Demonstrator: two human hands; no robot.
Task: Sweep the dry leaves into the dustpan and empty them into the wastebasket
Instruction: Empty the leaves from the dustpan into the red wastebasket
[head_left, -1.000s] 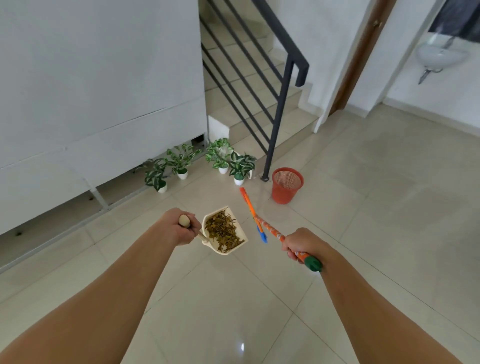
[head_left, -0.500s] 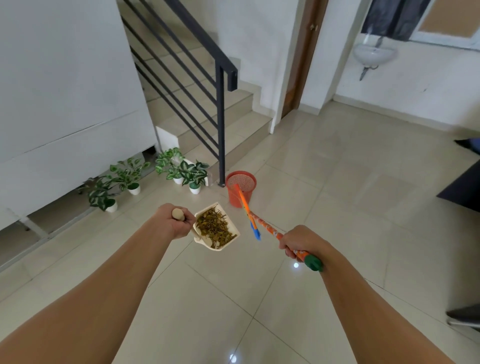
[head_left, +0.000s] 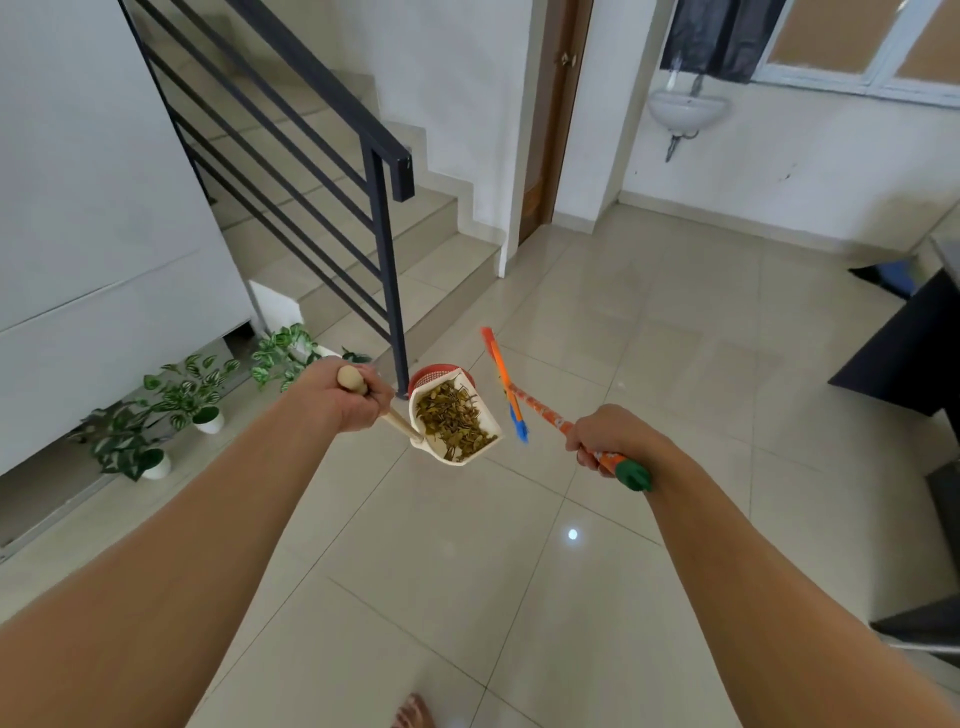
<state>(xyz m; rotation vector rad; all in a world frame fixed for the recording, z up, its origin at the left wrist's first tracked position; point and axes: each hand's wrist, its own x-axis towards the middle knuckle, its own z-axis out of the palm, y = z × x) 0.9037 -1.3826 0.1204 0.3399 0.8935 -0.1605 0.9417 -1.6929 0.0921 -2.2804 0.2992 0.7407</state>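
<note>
The left hand (head_left: 353, 397) is closed around the pale wooden handle of the dustpan (head_left: 454, 418), the rounded knob of the handle sticking out above the fist. The right hand (head_left: 605, 441) is wrapped tight around the orange patterned shaft of the broom (head_left: 506, 389), just ahead of its green end cap, which pokes out at the wrist side. Both arms reach forward from the bottom corners of the view, over the glossy beige tiled floor (head_left: 649, 364).

The dustpan is cream plastic, held in the air with its open mouth toward 5 o'clock, and it carries a heap of dry leaves (head_left: 452, 421), olive and brown, spread over most of its bed. Directly behind it, toward 12 o'clock, the red mesh rim of the wastebasket (head_left: 428, 375) peeks out; the pan covers most of the basket from this angle, so whether the pan is over its opening or just in front cannot be told.

The broom's orange and blue head hangs off the floor at about 1 o'clock from the dustpan, near it but apart.

At 9 o'clock, small potted plants (head_left: 200, 387) in white pots stand along the base of the white wall. A black stair railing (head_left: 387, 270) comes down to the floor just beside the wastebasket. A bare foot (head_left: 413, 712) shows at 6 o'clock.
</note>
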